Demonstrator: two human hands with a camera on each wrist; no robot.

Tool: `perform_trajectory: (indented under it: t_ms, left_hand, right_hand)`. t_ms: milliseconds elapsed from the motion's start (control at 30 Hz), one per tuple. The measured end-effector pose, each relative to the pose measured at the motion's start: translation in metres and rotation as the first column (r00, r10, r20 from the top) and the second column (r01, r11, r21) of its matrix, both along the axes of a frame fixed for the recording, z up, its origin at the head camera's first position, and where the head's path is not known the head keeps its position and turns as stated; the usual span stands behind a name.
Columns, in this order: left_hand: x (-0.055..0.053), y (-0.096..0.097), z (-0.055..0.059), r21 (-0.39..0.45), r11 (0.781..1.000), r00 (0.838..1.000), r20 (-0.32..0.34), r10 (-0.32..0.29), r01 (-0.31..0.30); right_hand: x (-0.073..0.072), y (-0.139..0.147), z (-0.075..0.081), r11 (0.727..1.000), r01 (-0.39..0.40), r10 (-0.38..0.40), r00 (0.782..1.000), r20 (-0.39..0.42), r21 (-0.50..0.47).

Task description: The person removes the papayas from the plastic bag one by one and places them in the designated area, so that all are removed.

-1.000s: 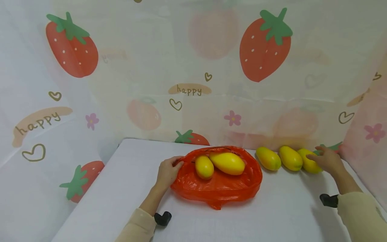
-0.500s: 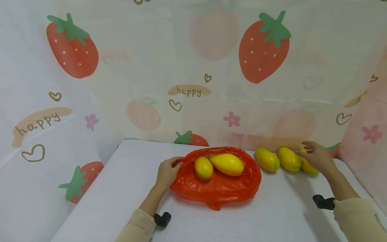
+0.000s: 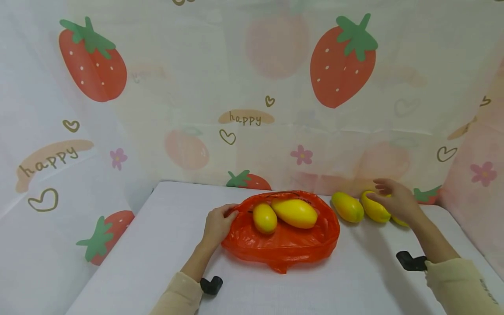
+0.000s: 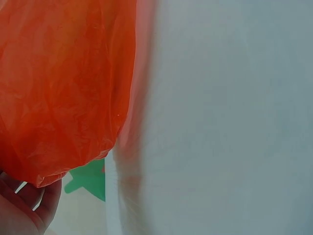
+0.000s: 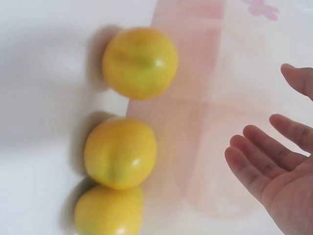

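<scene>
My left hand (image 3: 217,226) grips the left rim of a thin red plastic bag (image 3: 281,254), its mouth spread open. Inside lie a smaller yellow mango (image 3: 265,218) and a larger mango (image 3: 296,213). In the left wrist view the bag (image 4: 63,88) hangs over the curled fingers of that hand (image 4: 24,210). My right hand (image 3: 399,203) hovers above the mangoes at the back right, fingers spread and holding nothing. Three show there: a left mango (image 3: 348,208), a middle mango (image 3: 379,213) partly covered by the hand, and a right mango (image 3: 400,222) mostly hidden.
A white-covered table (image 3: 177,197) carries everything. Behind it hangs a curtain (image 3: 252,148) printed with strawberries, right at the table's back edge near the mangoes. Dark wrist-worn cameras (image 3: 211,285) stick out from both sleeves.
My right hand has moved left, from over the right mango to over the middle one. The left hand and the bag have stayed in place.
</scene>
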State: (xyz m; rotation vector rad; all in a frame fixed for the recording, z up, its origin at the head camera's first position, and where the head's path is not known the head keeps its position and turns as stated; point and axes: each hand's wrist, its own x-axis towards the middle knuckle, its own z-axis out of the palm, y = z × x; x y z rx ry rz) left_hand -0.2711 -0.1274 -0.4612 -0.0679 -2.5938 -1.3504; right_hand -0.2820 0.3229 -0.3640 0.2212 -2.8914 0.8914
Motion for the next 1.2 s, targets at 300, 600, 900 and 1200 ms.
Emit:
perform_trajectory:
  t_ms: [300,600,900,1200]
  left_hand:
    - [0.002,0.000,0.001,-0.007,1.000,1.000,0.004,0.003,-0.003]
    - [0.003,0.002,0.002,-0.001,1.000,1.000,0.023,0.010,-0.010]
    - [0.003,0.002,0.004,-0.004,1.000,1.000,0.018,0.007,-0.007]
    - [0.006,0.003,0.005,-0.007,1.000,1.000,0.022,0.004,-0.004]
  right_hand:
    - [0.002,-0.023,0.005,0.998,-0.048,0.047,0.999,-0.011,-0.029]
    - [0.004,-0.047,0.012,0.994,-0.104,0.104,0.995,-0.013,-0.020]
    - [0.003,-0.070,0.012,0.983,-0.163,0.168,0.985,0.046,-0.085]
    - [-0.005,-0.094,0.007,0.968,-0.248,0.247,0.969,-0.027,-0.028]
